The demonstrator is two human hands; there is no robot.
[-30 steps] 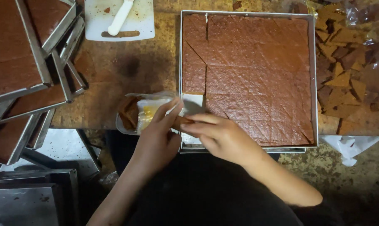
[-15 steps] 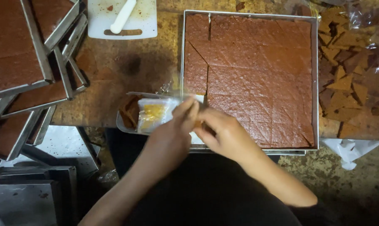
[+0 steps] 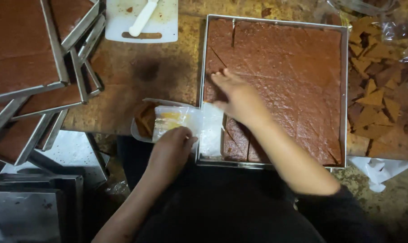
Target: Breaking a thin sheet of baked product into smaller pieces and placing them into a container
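Note:
A square metal tray holds a brown slab scored into diamond pieces; its near-left corner is bare white. My right hand reaches over the slab's left side, fingers spread and stretched toward the left edge, holding nothing I can see. My left hand rests on a clear plastic container just left of the tray, fingers curled on its near edge. The container holds a brown piece and something yellow under plastic.
Stacked metal trays of brown slab lie at the left. A white cutting board with a white-handled knife is at the top. Cut brown pieces in plastic pile up at the right. The wooden table ends just before me.
My right hand has left the container at the tray's near-left corner and moved up over the slab, opening its fingers. My left hand stays on the container.

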